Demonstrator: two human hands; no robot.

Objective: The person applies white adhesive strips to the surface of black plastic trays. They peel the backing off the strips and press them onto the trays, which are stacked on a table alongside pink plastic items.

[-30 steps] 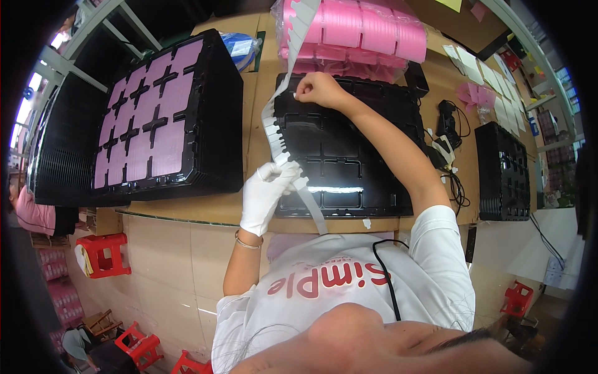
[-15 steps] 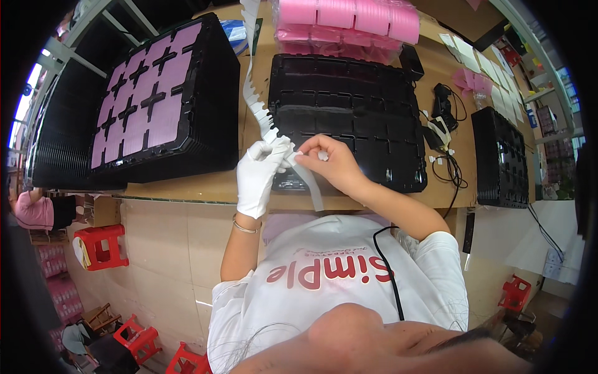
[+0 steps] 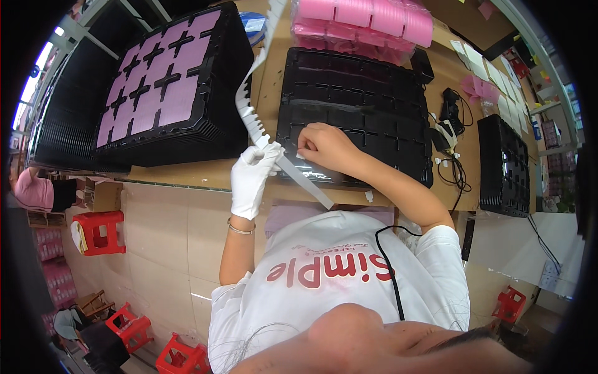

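Note:
My left hand (image 3: 251,181), in a white glove, is closed on a long white strip of stickers (image 3: 253,126). Small tabs stand out along the strip's edge above the glove. A smooth tail of backing (image 3: 306,182) hangs from the hand toward my shirt. My bare right hand (image 3: 325,147) hovers over the left part of a black moulded plastic tray (image 3: 367,124), apart from the strip. Its fingers are curled into a pinch, with a small white sticker partly showing at the tips. Clear film shines on the tray.
Stacked black trays with pink pads (image 3: 177,75) stand left. Pink wrapped bundles (image 3: 364,22) lie behind the tray. A cable tangle (image 3: 460,174) and more black trays (image 3: 503,165) are at right. Red stools (image 3: 103,234) stand on the floor; another person (image 3: 36,190) is at far left.
My right hand has come away from the strip, moving right and slightly up over the tray. The left hand has shifted slightly left and down with the strip. The view has turned a little.

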